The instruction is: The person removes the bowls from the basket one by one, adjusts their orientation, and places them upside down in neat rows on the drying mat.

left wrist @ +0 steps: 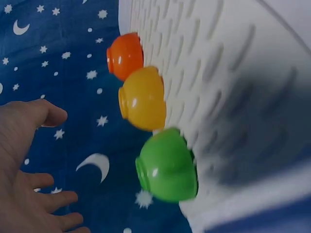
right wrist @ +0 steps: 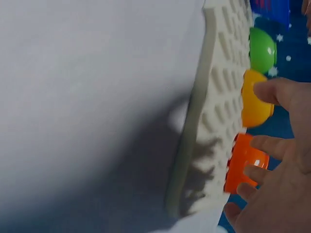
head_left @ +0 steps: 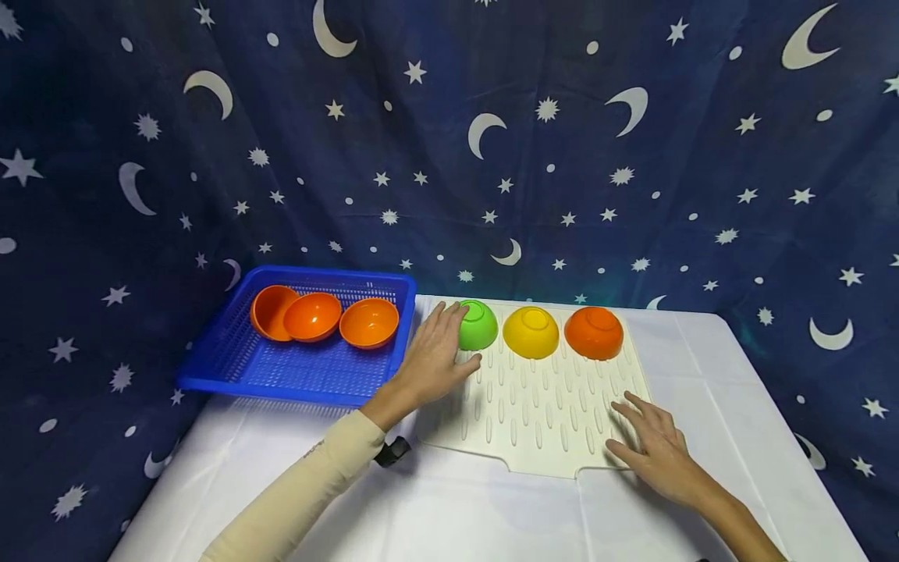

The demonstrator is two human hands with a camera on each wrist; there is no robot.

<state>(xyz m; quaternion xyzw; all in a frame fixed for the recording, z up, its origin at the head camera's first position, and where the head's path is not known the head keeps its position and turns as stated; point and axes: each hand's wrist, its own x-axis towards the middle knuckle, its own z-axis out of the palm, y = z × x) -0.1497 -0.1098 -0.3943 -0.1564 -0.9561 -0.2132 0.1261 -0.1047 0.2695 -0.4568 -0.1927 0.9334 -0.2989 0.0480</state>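
Note:
On a white ridged drying mat (head_left: 534,406), three bowls stand upside down in a row along the far edge: a green bowl (head_left: 479,328), a yellow bowl (head_left: 531,333) and an orange bowl (head_left: 594,334). My left hand (head_left: 433,355) is above the mat's left side, nearest the green bowl and partly covering it in the head view. The left wrist view shows that hand (left wrist: 24,170) apart from the green bowl (left wrist: 167,167), fingers spread. Over the mat's right front corner is my right hand (head_left: 656,449), fingers spread and holding nothing.
A blue plastic basket (head_left: 295,382) at the left holds three orange bowls (head_left: 369,323), which sit toward its back with their openings showing. A white cloth (head_left: 435,507) covers the table. Behind hangs a dark blue curtain (head_left: 449,195) with moons and stars.

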